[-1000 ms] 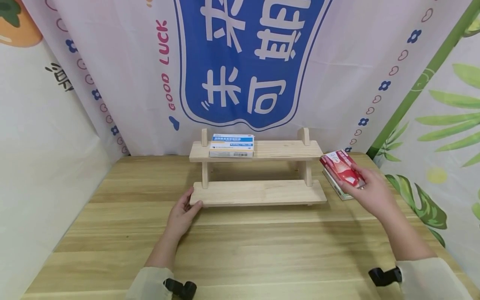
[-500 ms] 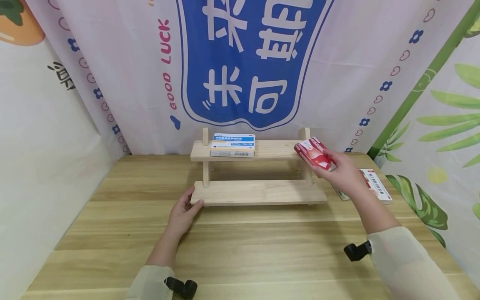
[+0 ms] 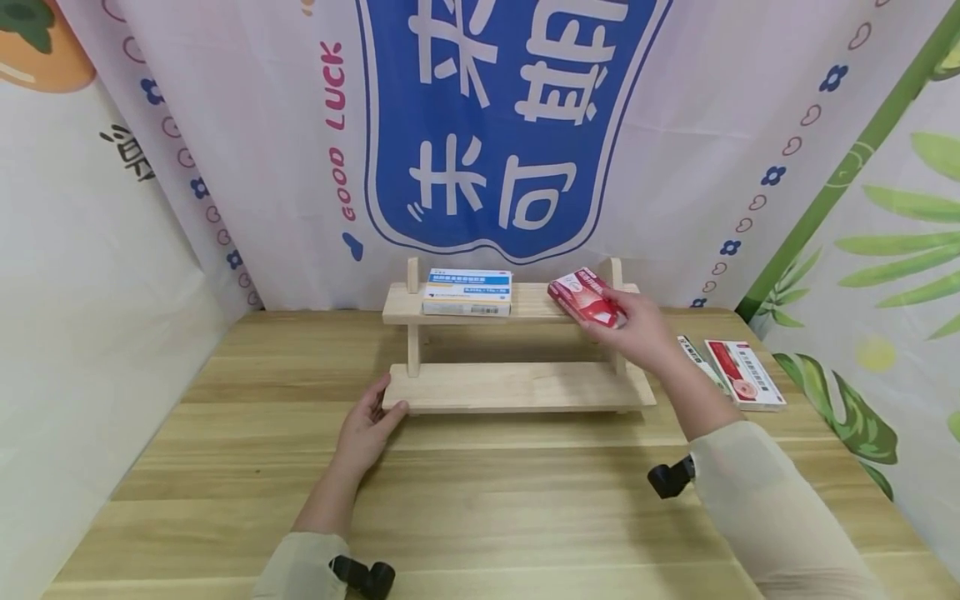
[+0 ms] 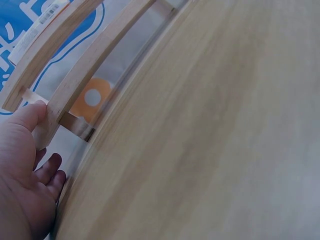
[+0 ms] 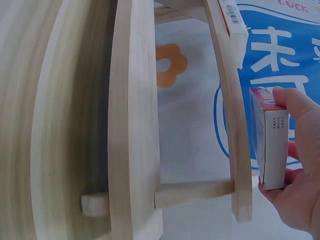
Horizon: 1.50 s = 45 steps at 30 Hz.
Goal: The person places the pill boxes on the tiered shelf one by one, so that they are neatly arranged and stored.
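The left sleeve [image 3: 302,568] and the right sleeve [image 3: 772,508] are both pale cream, and the cloth looks plain. Only a short bit of the left one shows. The right one shows much more. It is wide and loose, with little wrinkles low down. By the end of the left sleeve is the left wrist camera [image 3: 363,577], small and black, with a short neck and a fat, round end. The right wrist camera [image 3: 671,477] is black too, and it sticks out in a stubby lump. The left hand [image 3: 365,429] and the right hand [image 3: 637,329] are bare.
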Motion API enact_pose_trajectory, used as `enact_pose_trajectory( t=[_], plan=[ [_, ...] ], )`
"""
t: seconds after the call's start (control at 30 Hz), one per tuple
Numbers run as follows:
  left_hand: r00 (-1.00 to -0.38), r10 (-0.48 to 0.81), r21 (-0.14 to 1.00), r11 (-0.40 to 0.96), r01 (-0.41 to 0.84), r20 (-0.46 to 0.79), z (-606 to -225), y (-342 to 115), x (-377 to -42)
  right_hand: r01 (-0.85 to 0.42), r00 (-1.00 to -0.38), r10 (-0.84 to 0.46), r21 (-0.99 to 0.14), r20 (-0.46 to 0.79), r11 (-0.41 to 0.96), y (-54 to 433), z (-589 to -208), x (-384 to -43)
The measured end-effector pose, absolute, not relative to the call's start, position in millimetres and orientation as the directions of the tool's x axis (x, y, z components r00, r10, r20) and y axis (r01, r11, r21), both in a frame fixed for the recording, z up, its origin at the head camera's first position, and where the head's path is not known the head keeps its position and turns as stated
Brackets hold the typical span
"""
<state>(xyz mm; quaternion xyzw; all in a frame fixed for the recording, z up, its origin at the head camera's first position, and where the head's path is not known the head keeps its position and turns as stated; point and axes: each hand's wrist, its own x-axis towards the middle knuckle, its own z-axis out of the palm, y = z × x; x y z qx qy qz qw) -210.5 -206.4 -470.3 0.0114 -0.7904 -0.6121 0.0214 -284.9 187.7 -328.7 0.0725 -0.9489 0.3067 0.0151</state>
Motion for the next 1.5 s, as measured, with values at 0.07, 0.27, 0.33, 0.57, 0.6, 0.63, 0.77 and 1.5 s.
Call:
enact_pose_trajectory(
  t=[0.07, 0.27, 0.33, 0.57, 0.6, 0.63, 0.77, 1.5],
  plan=[
    [-0.999, -0.047, 0.969, 0.247, 0.006, 0.018, -470, -206, -211, -0.152, -0.988, -0.135, -0.58, 0.072, 0.801, 183, -330, -289],
    [-0.998, -0.058, 0.969, 0.249, -0.001, 0.014, -471, -206, -211, -0.151, -0.987, -0.15, -0.582, 0.05, 0.799, 169, -332, -298],
    [-0.998, -0.058, 0.968, 0.253, -0.002, 0.013, -471, -206, -211, -0.156, -0.986, -0.157, -0.585, 0.049, 0.796, 166, -332, -299],
    [-0.998, -0.058, 0.967, 0.255, -0.005, 0.01, -469, -206, -210, -0.164, -0.986, -0.157, -0.595, 0.064, 0.787, 161, -333, -300],
    [-0.998, -0.059, 0.967, 0.256, -0.006, 0.009, -469, -205, -210, -0.169, -0.985, -0.158, -0.59, 0.072, 0.79, 161, -333, -300],
    [-0.998, -0.06, 0.966, 0.257, -0.007, 0.009, -469, -205, -210, -0.177, -0.984, -0.161, -0.578, 0.08, 0.796, 162, -333, -299],
    [-0.998, -0.063, 0.964, 0.264, -0.013, 0.004, -470, -205, -211, -0.201, -0.98, -0.176, -0.514, 0.097, 0.834, 165, -333, -296],
    [-0.998, -0.057, 0.97, 0.245, -0.003, 0.011, -469, -205, -210, -0.109, -0.994, -0.086, -0.587, 0.067, 0.802, 182, -337, -297]
  ],
)
